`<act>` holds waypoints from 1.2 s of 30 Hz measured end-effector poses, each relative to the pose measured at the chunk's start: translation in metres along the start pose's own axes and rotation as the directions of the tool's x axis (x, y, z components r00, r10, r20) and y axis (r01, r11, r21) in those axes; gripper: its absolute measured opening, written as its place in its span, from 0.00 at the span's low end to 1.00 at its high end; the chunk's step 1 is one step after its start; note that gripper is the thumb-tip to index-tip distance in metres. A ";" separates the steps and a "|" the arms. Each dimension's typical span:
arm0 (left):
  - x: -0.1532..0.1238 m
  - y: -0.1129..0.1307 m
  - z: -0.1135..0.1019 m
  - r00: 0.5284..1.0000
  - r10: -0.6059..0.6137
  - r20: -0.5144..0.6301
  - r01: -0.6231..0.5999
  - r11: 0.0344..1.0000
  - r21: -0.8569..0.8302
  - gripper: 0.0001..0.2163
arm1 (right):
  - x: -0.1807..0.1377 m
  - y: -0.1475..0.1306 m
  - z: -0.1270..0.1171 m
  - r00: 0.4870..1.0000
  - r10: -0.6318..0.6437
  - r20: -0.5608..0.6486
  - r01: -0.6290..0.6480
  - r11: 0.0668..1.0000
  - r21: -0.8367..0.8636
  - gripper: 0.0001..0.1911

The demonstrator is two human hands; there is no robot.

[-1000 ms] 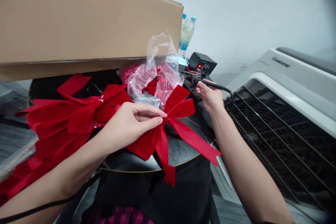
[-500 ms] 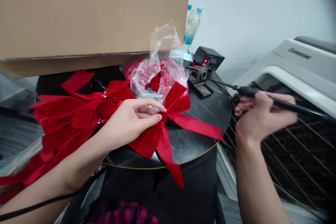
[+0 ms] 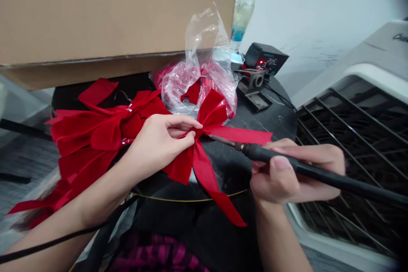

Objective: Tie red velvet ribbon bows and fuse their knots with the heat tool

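Note:
Between thumb and fingers, my left hand [image 3: 165, 140] pinches the centre knot of a red velvet bow [image 3: 212, 108]. Two of the bow's ribbon tails spread out, one to the right and one down over the table's front edge. A black-handled soldering iron [image 3: 258, 151] is gripped in my right hand [image 3: 296, 174]. Its metal tip points left and lies at the bow's centre, close to my left fingertips; whether it touches the ribbon I cannot tell. More red bows [image 3: 92, 136] lie heaped under and left of my left forearm, with bits of silvery tie on them.
Behind the bow sits a clear plastic bag [image 3: 207, 36] with red ribbon inside. An iron stand [image 3: 255, 83] and a black control box [image 3: 267, 59] with a red light are at the back right of the round black table [image 3: 270, 114]. A cardboard box [image 3: 114, 12] and bottles [image 3: 242, 17] stand behind.
My right hand has brought the soldering iron left, from beside its stand to the bow's centre. My left hand still pinches the bow. The whole view has shifted slightly.

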State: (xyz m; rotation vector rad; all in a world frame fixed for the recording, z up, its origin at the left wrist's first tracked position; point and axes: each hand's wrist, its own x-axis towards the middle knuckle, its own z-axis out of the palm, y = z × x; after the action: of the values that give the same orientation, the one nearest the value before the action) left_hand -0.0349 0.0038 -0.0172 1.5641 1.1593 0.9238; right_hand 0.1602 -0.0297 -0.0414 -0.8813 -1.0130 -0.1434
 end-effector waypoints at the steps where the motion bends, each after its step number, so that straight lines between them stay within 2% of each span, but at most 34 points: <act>1: 0.000 -0.001 0.000 1.000 0.000 0.002 0.000 1.000 0.011 0.10 | -0.002 0.000 0.000 1.000 -0.010 0.024 0.010 1.000 0.001 0.02; 7: -0.001 -0.003 0.001 1.000 0.023 0.000 -0.023 0.998 0.055 0.10 | -0.005 -0.005 -0.005 0.979 -0.073 0.190 0.077 0.997 -0.013 0.04; 10: -0.001 -0.002 0.001 1.000 0.017 0.000 -0.017 0.998 0.064 0.10 | -0.005 -0.004 -0.007 0.971 -0.092 0.219 0.103 0.994 -0.041 0.04; 14: -0.001 0.000 0.002 1.000 0.008 0.002 -0.008 0.997 0.077 0.11 | -0.004 -0.003 -0.006 0.966 -0.108 0.233 0.129 0.989 -0.075 0.04; 19: 0.000 0.000 0.003 1.000 0.014 -0.010 -0.013 0.995 0.094 0.11 | -0.004 -0.005 -0.005 0.967 -0.071 0.244 0.097 0.991 -0.095 0.04; 26: -0.001 -0.001 0.003 1.000 0.028 -0.004 -0.027 0.991 0.129 0.11 | -0.003 -0.003 -0.003 0.967 -0.130 0.219 0.158 0.981 -0.116 0.03; 36: -0.002 -0.001 0.004 1.000 0.025 -0.001 -0.025 0.990 0.136 0.11 | -0.002 -0.006 -0.004 0.951 -0.140 0.275 0.187 0.970 -0.156 0.04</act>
State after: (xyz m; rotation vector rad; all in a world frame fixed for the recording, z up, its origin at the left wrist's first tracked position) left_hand -0.0321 0.0010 -0.0191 1.6900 1.2292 0.8790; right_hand 0.1590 -0.0367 -0.0402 -0.9984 -1.3378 -0.2685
